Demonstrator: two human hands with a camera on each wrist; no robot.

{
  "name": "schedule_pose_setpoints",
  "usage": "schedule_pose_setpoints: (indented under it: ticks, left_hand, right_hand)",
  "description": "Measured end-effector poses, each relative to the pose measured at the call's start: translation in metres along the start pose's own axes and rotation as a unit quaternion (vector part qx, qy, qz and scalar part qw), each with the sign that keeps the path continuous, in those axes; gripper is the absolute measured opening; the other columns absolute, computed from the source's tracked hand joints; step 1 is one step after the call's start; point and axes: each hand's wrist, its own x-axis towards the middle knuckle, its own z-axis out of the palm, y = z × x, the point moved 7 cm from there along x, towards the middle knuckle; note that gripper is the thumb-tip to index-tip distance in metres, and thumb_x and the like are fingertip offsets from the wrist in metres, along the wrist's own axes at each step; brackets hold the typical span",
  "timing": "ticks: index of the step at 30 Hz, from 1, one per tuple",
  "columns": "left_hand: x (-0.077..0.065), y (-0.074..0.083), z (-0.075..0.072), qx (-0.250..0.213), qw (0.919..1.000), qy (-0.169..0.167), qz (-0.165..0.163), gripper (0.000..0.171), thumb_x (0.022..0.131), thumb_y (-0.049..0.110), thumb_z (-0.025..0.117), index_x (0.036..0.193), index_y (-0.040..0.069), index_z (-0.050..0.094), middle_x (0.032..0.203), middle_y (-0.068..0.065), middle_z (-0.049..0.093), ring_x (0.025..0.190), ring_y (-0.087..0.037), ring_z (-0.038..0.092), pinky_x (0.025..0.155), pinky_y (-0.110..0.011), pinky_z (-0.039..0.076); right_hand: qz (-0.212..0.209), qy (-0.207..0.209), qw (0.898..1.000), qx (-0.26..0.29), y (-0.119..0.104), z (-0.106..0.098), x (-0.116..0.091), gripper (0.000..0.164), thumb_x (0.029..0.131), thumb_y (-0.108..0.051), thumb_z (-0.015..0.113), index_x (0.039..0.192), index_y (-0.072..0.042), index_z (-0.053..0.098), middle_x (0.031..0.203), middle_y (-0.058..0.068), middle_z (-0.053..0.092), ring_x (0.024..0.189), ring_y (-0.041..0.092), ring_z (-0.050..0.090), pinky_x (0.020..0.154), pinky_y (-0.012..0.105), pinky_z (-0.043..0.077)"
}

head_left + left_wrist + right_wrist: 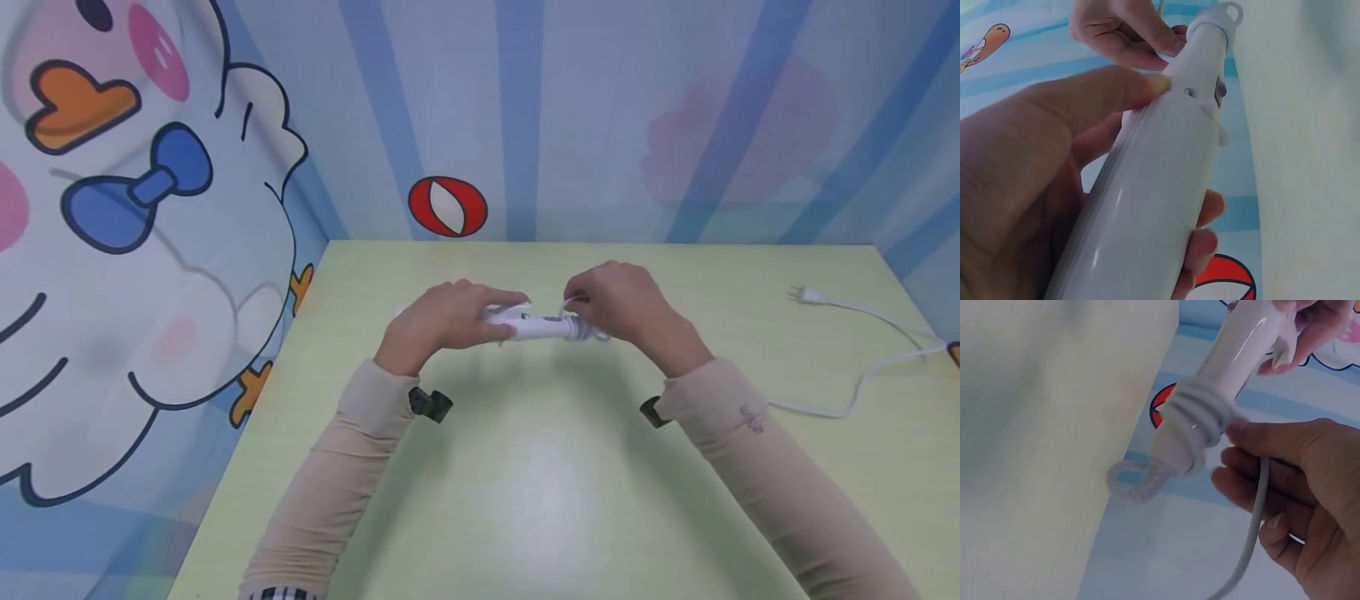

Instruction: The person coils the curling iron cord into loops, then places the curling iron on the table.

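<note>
My left hand grips a white hair iron round its thicker body, holding it roughly level above the table. In the left wrist view, the thumb lies along the iron's body and fingertips show on its far side. My right hand is at the iron's tapered end and pinches the white power cord. Several turns of cord wrap round that end, seen in the right wrist view. A small cord loop sticks out past the tip. The left palm hides part of the body.
The cord's loose length trails over the right side of the pale table, ending in a two-pin plug. A printed cartoon backdrop stands along the table's back and left edges.
</note>
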Motion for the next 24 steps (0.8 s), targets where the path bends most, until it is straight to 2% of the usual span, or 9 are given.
schedule_pose_setpoints:
  ticks: [4, 9, 15, 19, 24]
  left_hand:
    - [0.002, -0.002, -0.001, 0.009, 0.9998, 0.018, -0.008, 0.051, 0.093, 0.045, 0.056, 0.141, 0.042, 0.043, 0.096, 0.005, 0.062, 0.077, -0.015, 0.056, 0.063, -0.031, 0.043]
    - [0.004, -0.009, -0.001, 0.001, 0.9984, 0.052, -0.022, 0.052, 0.093, 0.045, 0.056, 0.143, 0.04, 0.041, 0.098, 0.002, 0.062, 0.075, -0.016, 0.056, 0.061, -0.032, 0.043]
    - [0.006, -0.018, 0.0, -0.022, 0.9937, 0.097, -0.052, 0.053, 0.094, 0.046, 0.054, 0.145, 0.041, 0.038, 0.099, -0.002, 0.061, 0.072, -0.019, 0.055, 0.059, -0.032, 0.042]
    - [0.008, -0.021, -0.003, -0.035, 0.9901, 0.124, -0.057, 0.054, 0.094, 0.046, 0.053, 0.145, 0.041, 0.037, 0.103, -0.002, 0.062, 0.076, -0.019, 0.055, 0.061, -0.032, 0.043]
    - [0.008, -0.023, -0.008, -0.067, 0.9842, 0.151, -0.064, 0.053, 0.094, 0.046, 0.054, 0.144, 0.04, 0.039, 0.113, -0.002, 0.063, 0.085, -0.019, 0.056, 0.066, -0.033, 0.045]
  right_hand:
    - [0.009, 0.005, 1.0, -0.011, -0.007, -0.001, -0.001, 0.012, 0.089, -0.02, 0.067, 0.094, -0.013, 0.074, 0.087, 0.003, 0.072, 0.066, 0.016, 0.063, 0.059, 0.035, 0.049]
    - [0.04, 0.013, 0.999, 0.021, -0.008, 0.0, -0.002, 0.018, 0.092, -0.02, 0.062, 0.098, -0.008, 0.074, 0.085, 0.006, 0.072, 0.062, 0.017, 0.059, 0.058, 0.034, 0.047]
    - [0.087, 0.015, 0.992, 0.089, -0.002, 0.007, -0.009, 0.024, 0.096, -0.023, 0.058, 0.107, -0.005, 0.068, 0.082, 0.008, 0.069, 0.057, 0.016, 0.054, 0.052, 0.03, 0.041]
    - [0.101, 0.029, 0.985, 0.14, 0.002, 0.011, -0.013, 0.021, 0.097, -0.023, 0.056, 0.101, -0.005, 0.067, 0.078, 0.007, 0.068, 0.054, 0.016, 0.05, 0.05, 0.028, 0.039]
    - [0.108, 0.046, 0.975, 0.186, 0.01, 0.02, -0.016, 0.025, 0.098, -0.025, 0.053, 0.1, -0.008, 0.071, 0.088, 0.008, 0.072, 0.065, 0.018, 0.057, 0.057, 0.031, 0.041]
